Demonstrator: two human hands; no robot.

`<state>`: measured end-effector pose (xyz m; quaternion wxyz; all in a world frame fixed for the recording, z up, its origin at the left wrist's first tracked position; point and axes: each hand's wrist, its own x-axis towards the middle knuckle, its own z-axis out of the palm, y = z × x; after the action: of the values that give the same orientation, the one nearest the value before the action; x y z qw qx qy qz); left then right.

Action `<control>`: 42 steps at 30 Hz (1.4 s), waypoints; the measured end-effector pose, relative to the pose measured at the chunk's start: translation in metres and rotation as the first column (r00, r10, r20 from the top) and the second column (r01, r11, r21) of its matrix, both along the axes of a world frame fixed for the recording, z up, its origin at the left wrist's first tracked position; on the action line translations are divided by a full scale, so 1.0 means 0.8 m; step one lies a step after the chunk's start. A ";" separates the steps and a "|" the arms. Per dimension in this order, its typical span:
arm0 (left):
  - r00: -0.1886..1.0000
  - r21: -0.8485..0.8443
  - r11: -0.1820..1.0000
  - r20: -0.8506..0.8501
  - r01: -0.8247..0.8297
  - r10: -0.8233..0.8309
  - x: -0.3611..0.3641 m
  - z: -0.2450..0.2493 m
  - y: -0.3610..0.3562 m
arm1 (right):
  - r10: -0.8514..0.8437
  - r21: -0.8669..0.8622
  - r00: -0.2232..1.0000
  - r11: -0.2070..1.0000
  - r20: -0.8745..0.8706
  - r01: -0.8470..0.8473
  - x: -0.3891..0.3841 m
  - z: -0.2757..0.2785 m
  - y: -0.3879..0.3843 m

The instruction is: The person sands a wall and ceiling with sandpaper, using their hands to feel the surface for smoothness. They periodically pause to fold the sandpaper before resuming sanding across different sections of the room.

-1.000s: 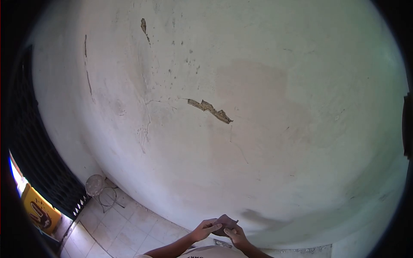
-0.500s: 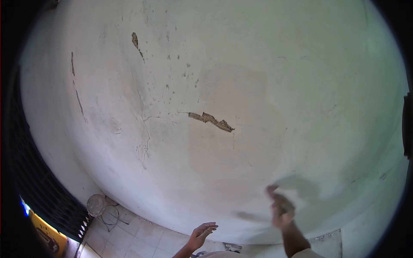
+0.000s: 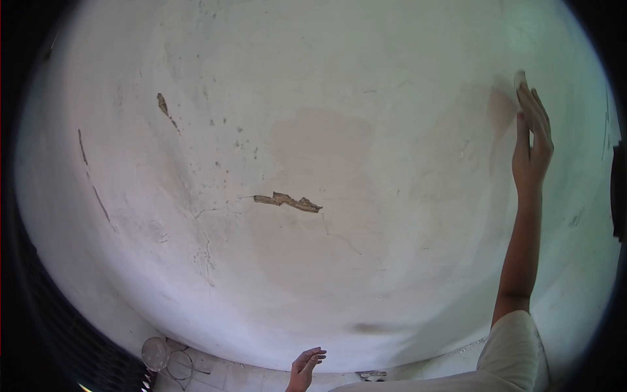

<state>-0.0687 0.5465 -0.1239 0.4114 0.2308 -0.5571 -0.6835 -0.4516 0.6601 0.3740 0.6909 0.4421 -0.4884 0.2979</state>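
My right hand (image 3: 534, 134) is raised high at the right, arm stretched out, close against the pale wall (image 3: 424, 261). Its fingers point up and lie over a small flat pale piece (image 3: 520, 80), whose kind I cannot make out. A reddish-brown shadow falls on the wall just left of these fingers. Low in the middle, my left hand (image 3: 305, 367) hangs in front of the wall's foot, fingers loosely bent and a little apart, with nothing in them. A broken strip of plaster (image 3: 287, 201) shows brown in the wall's middle, with a pinkish patch (image 3: 320, 144) around it.
Smaller chips and cracks (image 3: 163, 104) mark the wall's left side. A round-topped stool (image 3: 155, 354) with a wire ring stands on floor tiles at lower left, beside a dark folding grille (image 3: 85, 346). Small objects (image 3: 372, 375) lie at the wall's foot.
My right hand has risen from low on the wall to high at the right. The view has shifted, so the wall marks sit lower and farther left. My left hand remains low.
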 end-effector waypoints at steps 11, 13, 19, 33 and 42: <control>0.999 -0.004 0.999 -0.043 0.032 -0.033 -0.018 0.010 -0.008 | 0.136 0.185 0.990 0.973 0.022 -0.138 -0.017 -0.039 -0.025; 0.998 0.009 0.999 -0.036 0.045 -0.045 -0.016 0.003 -0.009 | 0.187 0.167 0.972 0.963 0.140 -0.210 -0.013 -0.064 -0.019; 0.999 0.023 0.998 -0.018 0.051 -0.051 -0.012 0.000 -0.019 | 0.405 0.283 0.817 0.795 0.411 -0.537 -0.033 -0.114 -0.034; 0.980 -0.033 0.980 0.019 0.196 -0.196 -0.036 0.018 -0.020 | 0.238 0.375 0.811 0.794 0.534 -0.479 -0.023 -0.127 -0.030; 0.962 -0.387 0.881 0.105 0.271 -0.250 -0.041 0.033 -0.022 | 0.243 0.584 0.965 0.800 -0.099 -0.141 -0.015 -0.123 -0.028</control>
<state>-0.1011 0.5291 -0.0975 0.3393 0.0831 -0.7208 -0.5987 -0.4635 0.6375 0.2755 0.5313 0.6997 -0.4471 0.1678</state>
